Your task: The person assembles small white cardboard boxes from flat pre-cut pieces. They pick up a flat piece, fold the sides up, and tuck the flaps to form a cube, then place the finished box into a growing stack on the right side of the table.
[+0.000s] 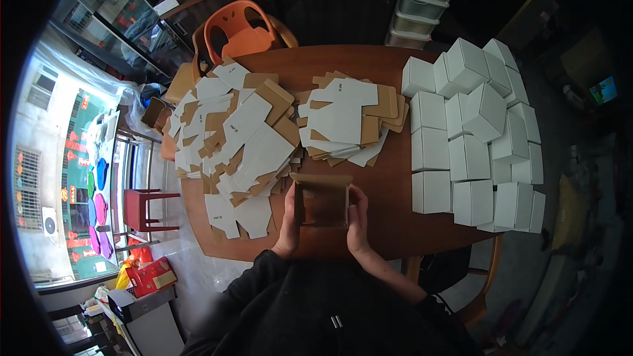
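Between my two hands, near the table's front edge, is a partly folded cardboard box (323,188) with its brown inner side showing. My left hand (287,224) grips its left wall, and my right hand (357,219) grips the right wall. The fingers of both hands curl round the sides. Beyond the box lies a stack of flat box blanks (339,118), white outside and brown inside. A larger, messier heap of blanks (244,132) spreads to the left. On the right, white folded boxes (432,148) stand piled in several rows, some on top of others.
The brown wooden table (389,184) has a curved edge. An orange chair (239,29) stands behind it, a dark red stool (150,209) to the left. Clear plastic drawers (422,10) stand at the back right. A wooden chair (486,283) is tucked close at the lower right.
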Action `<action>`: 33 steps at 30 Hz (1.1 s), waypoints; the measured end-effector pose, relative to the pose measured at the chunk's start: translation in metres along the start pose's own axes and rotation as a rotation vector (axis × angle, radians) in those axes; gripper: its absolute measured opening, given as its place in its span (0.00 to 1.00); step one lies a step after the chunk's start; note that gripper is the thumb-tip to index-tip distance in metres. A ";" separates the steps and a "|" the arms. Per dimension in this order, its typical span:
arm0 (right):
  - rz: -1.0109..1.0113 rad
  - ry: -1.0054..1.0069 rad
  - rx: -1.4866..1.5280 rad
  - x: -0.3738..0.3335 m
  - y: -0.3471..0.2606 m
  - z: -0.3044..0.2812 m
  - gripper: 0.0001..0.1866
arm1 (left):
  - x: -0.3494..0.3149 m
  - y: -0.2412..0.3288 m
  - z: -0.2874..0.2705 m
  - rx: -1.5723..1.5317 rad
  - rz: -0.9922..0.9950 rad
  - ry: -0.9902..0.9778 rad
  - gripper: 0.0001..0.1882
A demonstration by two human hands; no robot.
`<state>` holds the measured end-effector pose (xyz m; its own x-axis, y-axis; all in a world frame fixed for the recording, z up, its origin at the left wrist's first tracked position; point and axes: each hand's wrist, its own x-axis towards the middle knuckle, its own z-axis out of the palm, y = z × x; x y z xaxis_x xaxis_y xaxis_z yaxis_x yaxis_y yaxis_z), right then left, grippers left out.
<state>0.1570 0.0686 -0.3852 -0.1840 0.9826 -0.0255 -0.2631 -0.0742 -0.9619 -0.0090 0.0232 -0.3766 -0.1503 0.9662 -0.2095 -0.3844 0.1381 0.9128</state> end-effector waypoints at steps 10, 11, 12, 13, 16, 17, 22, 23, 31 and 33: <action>0.145 -0.102 0.019 -0.005 0.017 -0.003 0.38 | -0.003 -0.011 0.003 0.062 0.056 0.002 0.37; 0.159 -0.107 0.033 -0.006 0.019 -0.003 0.38 | -0.003 -0.012 0.002 0.093 0.076 -0.004 0.38; 0.173 -0.109 0.047 -0.006 0.017 -0.003 0.39 | -0.003 -0.010 0.003 0.104 0.058 -0.004 0.38; 0.196 -0.113 0.089 -0.005 0.015 -0.002 0.39 | -0.003 -0.008 0.005 0.115 0.040 -0.003 0.39; 0.248 -0.129 0.178 -0.001 0.011 -0.002 0.41 | -0.003 -0.002 0.007 0.124 -0.001 -0.003 0.39; 0.253 -0.138 0.182 0.000 0.010 -0.002 0.41 | -0.003 -0.001 0.007 0.122 -0.012 -0.004 0.39; 0.275 -0.161 0.162 0.004 0.010 -0.003 0.40 | 0.001 -0.001 0.006 0.150 -0.023 0.048 0.38; 0.284 -0.165 0.136 0.006 0.010 -0.003 0.40 | 0.002 -0.002 0.006 0.164 -0.010 0.057 0.38; -0.234 0.198 -0.380 0.019 -0.030 0.000 0.31 | 0.015 -0.019 0.001 0.068 0.011 0.101 0.32; -0.505 0.174 -0.227 0.013 -0.089 0.012 0.29 | 0.011 -0.055 -0.018 -0.058 0.023 0.148 0.29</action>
<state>0.1666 0.0855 -0.2961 0.0747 0.9015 0.4263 -0.0650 0.4310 -0.9000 -0.0061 0.0223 -0.4359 -0.2901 0.9258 -0.2424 -0.4310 0.0998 0.8968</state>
